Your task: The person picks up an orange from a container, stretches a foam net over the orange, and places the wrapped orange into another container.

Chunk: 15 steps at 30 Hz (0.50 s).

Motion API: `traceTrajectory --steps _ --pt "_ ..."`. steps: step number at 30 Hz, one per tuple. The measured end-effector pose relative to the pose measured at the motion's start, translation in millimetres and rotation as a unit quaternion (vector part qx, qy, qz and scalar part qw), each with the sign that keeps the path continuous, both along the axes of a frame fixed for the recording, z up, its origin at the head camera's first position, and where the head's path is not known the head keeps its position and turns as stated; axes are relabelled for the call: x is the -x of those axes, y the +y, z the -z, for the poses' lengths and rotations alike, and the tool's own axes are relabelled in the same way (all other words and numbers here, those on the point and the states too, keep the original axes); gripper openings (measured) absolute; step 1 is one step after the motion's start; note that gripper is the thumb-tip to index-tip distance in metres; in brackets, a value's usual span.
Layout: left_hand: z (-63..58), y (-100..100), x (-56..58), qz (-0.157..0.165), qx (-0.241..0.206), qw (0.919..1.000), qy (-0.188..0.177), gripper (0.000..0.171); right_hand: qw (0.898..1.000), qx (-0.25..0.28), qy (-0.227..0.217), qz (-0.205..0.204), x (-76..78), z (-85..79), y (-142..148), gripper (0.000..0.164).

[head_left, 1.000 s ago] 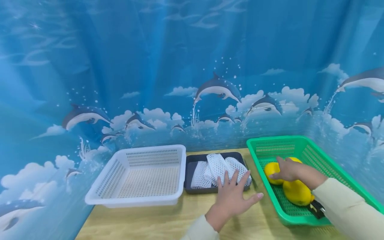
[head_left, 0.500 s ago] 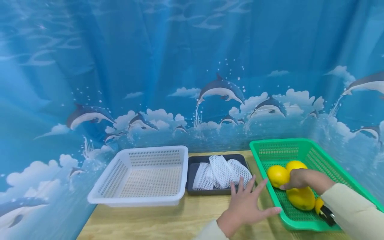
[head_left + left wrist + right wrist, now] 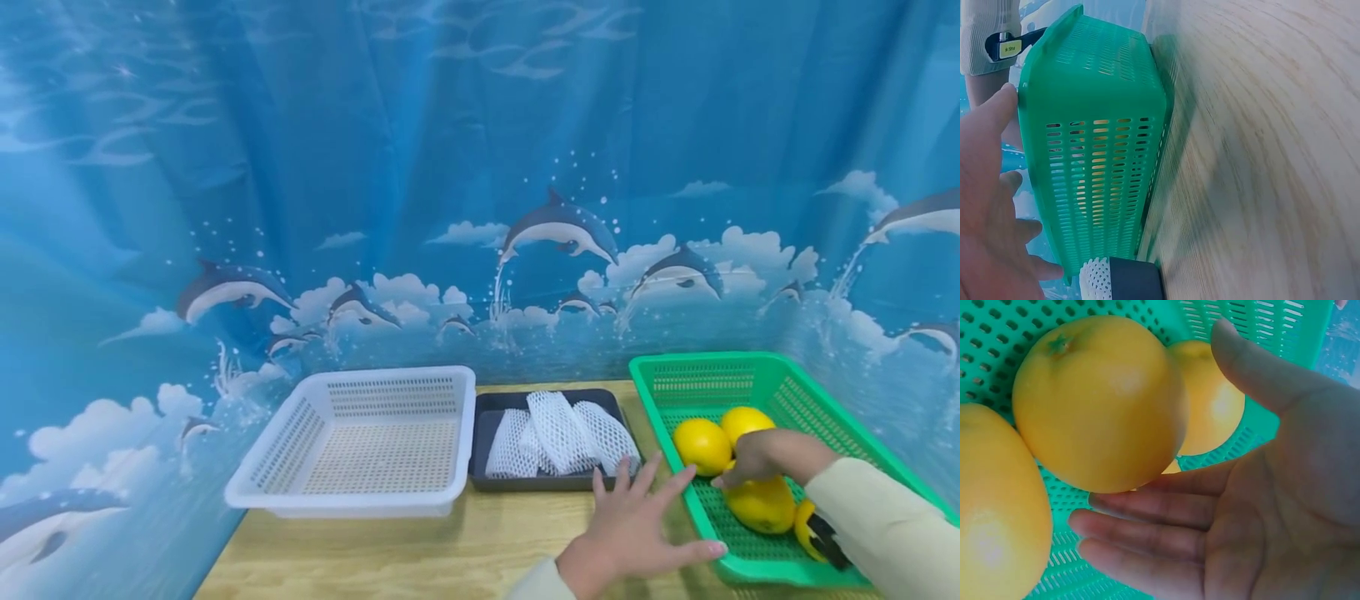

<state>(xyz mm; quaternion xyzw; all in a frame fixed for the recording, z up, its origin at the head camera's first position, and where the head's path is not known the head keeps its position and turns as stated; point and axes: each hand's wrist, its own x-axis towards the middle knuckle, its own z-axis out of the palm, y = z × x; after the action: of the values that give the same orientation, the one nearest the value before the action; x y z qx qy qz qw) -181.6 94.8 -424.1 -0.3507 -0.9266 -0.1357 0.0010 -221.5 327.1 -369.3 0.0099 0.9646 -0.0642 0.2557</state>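
Observation:
Inside the green basket [image 3: 716, 533] lie several round yellow citrus-like fruits. My right hand [image 3: 780, 457] is down among them, over the nearer large fruit [image 3: 761, 507]. In the right wrist view its fingers are nearly straight along the underside of a large fruit [image 3: 1097, 406], the thumb standing apart; fingertip contact is hard to tell. A second fruit [image 3: 702, 446] lies left of the hand, another [image 3: 746, 423] behind it. My left hand [image 3: 630, 529] spreads its fingers between the dark tray [image 3: 491, 483] and the basket, with nothing held. Its thumb is near the basket's rim.
White foam mesh sleeves [image 3: 562, 433] lie in the dark tray. A white plastic basket [image 3: 352, 500] stands left of it on the wooden table [image 3: 360, 554]. A blue dolphin-print curtain [image 3: 450, 167] hangs behind. A black strap device [image 3: 828, 542] shows at the right wrist.
My right hand has drawn back toward the nearer fruit, leaving the left fruit uncovered. My left hand has shifted right, toward the green basket. The camera view has turned slightly left.

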Motion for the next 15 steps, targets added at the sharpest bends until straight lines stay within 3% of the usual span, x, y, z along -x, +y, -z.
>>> traceTrajectory --steps 10,15 --pt "4.6 1.7 0.0 0.019 -0.003 0.9996 -0.023 0.072 0.997 0.049 -0.022 0.055 6.5 8.2 3.1 0.076" --pt "6.4 2.3 1.0 0.026 -0.002 0.9988 -0.042 0.073 0.997 0.045 -0.026 0.055 9.2 10.7 3.7 0.073"
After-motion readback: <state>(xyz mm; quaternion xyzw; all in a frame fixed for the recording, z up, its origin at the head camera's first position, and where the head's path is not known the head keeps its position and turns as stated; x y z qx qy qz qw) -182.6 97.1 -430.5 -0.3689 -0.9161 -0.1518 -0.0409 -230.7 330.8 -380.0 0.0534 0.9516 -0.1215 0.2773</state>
